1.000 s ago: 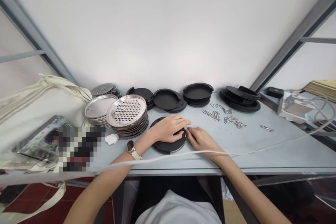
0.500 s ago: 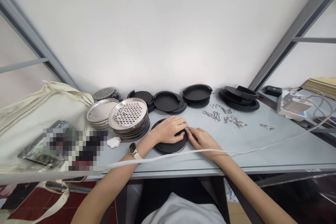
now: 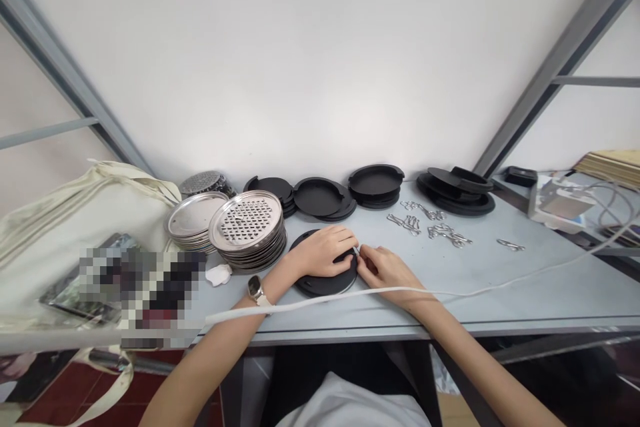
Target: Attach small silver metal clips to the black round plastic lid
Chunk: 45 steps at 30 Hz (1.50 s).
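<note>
From the head camera: on the table (image 3: 490,313), 1 black disc (image 3: 323,285) is lying under my hands, apparently unfinished, while loose clips (image 3: 449,235) are waiting. My left hand (image 3: 327,250) is resting across it, thumb apart from fingers; my right hand (image 3: 390,270) is pinching, fingertips together, at its right edge, seemingly on a mostly hidden metal bit (image 3: 357,250).
</note>
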{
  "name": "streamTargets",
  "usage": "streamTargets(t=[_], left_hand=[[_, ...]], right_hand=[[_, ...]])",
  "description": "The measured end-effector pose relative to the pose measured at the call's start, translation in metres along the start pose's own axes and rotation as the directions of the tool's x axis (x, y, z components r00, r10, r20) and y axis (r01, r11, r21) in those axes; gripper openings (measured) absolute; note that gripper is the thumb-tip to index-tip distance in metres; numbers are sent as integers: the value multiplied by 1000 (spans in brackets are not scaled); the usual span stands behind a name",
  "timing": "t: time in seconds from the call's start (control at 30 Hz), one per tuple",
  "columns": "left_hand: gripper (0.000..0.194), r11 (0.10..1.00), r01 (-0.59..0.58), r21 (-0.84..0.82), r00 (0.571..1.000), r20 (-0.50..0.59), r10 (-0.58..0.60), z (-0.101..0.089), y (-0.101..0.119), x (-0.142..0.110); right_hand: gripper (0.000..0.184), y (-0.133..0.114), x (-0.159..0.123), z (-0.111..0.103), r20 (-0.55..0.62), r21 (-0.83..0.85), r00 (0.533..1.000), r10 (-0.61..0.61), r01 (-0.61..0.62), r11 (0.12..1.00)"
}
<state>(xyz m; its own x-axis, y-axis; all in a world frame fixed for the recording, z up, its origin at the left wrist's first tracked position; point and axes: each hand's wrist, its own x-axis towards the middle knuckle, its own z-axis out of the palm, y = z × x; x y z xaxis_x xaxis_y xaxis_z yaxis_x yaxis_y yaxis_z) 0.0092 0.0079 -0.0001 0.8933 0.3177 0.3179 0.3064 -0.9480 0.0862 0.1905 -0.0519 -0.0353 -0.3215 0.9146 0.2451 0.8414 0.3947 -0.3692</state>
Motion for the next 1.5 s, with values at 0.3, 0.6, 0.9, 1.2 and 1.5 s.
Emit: streamTargets(t=[0.3,0.6,0.9,1.2,1.5], left_hand=[[14,1000,5,-21,1000,14,-5,0,0,-1],[14,1000,12,2,1000,14,-13,0,0,-1],[20,1000,18,-15,1000,-3,-18,0,0,-1],[16,1000,5,-2,1000,-3,-5,1,-1,-2],[15,1000,22,1,1000,-5,-22,1,-1,-1]], right_hand=[[20,-1,0,0,7,-8,1000,11,-11,1000],[23,-1,1,-1,26,-36,1000,13,-12,999],[21,0,0,0,30,-49,1000,7,-6,999],[21,-2,1,-1,26,-32,1000,13,-12,999],[20,-2,-1,-2,22,-16,1000,10,-9,1000]])
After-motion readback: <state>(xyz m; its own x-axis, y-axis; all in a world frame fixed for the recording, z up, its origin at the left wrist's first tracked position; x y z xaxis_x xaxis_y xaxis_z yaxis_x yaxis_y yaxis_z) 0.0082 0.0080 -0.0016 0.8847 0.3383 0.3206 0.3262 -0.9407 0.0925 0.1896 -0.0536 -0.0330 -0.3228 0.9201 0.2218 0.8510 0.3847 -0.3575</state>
